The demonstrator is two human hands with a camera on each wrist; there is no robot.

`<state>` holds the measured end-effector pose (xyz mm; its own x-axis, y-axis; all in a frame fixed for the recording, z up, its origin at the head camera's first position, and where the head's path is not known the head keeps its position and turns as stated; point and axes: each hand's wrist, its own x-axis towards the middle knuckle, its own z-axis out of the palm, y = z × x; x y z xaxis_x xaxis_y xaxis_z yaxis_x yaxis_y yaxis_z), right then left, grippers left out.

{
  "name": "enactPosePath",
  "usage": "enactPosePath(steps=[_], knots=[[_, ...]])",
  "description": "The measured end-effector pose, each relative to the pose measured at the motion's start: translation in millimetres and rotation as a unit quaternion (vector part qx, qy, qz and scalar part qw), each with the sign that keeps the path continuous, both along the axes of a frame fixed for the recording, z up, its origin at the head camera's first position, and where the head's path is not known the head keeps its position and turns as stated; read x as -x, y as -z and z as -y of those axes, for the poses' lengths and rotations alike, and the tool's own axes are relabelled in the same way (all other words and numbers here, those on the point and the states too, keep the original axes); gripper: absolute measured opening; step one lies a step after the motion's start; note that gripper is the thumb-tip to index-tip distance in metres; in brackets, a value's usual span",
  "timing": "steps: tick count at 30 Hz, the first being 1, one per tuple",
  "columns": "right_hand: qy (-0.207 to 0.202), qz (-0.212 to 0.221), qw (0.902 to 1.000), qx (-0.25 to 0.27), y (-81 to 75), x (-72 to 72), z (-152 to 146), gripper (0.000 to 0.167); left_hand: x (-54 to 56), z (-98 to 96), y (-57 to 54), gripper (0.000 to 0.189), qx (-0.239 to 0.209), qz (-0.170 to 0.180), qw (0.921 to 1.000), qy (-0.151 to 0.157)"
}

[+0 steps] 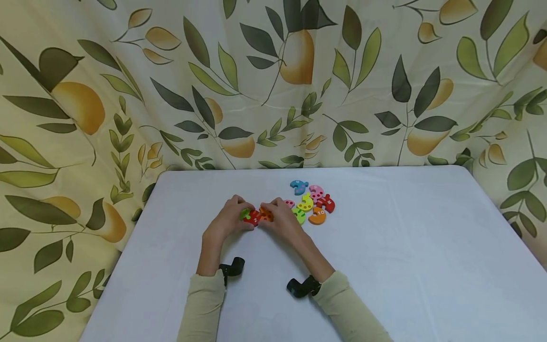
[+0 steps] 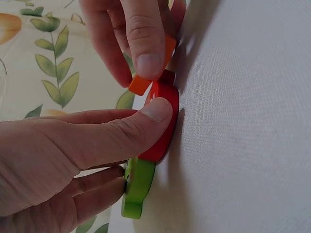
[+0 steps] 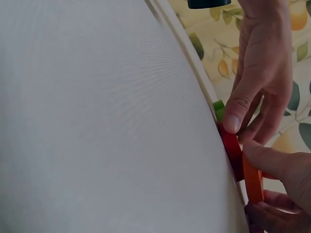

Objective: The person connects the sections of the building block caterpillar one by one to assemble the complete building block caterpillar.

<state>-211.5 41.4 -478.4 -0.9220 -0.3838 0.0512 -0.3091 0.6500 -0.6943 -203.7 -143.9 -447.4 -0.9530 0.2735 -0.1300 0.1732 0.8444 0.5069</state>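
At the left-centre of the table, my left hand (image 1: 226, 221) pinches a red puzzle piece (image 1: 254, 218) marked with a number, thumb on its near side. A green piece (image 2: 138, 184) adjoins the red one, and the fingers of this hand touch it. My right hand (image 1: 284, 222) pinches a spotted orange piece (image 1: 267, 214) between thumb and fingers. In the left wrist view, the orange piece is tilted over the red piece's end and overlaps it. Part of the orange piece is hidden behind the right fingers.
Beyond the right hand lies a loose group of puzzle pieces: blue (image 1: 298, 187), pink (image 1: 316, 192), yellow (image 1: 305, 203), red (image 1: 327, 203), orange (image 1: 317, 216) and green (image 1: 299, 216). The white table (image 1: 406, 256) ends at a leaf-patterned curtain (image 1: 265, 118).
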Motion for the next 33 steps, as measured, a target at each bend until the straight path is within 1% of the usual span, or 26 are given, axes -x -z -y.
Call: enactPosePath(steps=[6,9,14,22,25,30,33], knots=[[-0.003,0.004,1.0000,0.005,0.2,-0.4,2.2,0.053,-1.0,0.1,-2.3,0.047,-0.001,0.010,0.9999,-0.008],[-0.005,-0.002,1.0000,-0.003,1.3,0.5,3.1,0.051,-1.4,0.4,-3.1,0.048,-0.004,0.011,0.9999,-0.011],[-0.011,-0.014,0.9997,-0.018,3.1,0.8,3.1,0.049,-1.8,0.6,-3.0,0.047,-0.006,0.011,0.9999,-0.010],[-0.012,0.000,0.9996,-0.024,2.9,0.4,2.4,0.052,-2.0,-0.1,-2.0,0.048,-0.004,0.013,0.9998,-0.011],[-0.013,0.002,0.9996,-0.027,2.8,0.5,2.1,0.051,-2.2,-0.2,-2.0,0.048,-0.002,0.009,0.9999,-0.007],[-0.012,0.002,0.9996,-0.026,1.5,0.6,0.9,0.050,-1.6,-0.4,-1.7,0.047,-0.002,0.005,1.0000,-0.004],[-0.017,-0.007,0.9994,-0.030,0.4,0.7,0.3,0.049,-1.1,-0.5,-1.3,0.046,-0.003,0.006,1.0000,-0.003]])
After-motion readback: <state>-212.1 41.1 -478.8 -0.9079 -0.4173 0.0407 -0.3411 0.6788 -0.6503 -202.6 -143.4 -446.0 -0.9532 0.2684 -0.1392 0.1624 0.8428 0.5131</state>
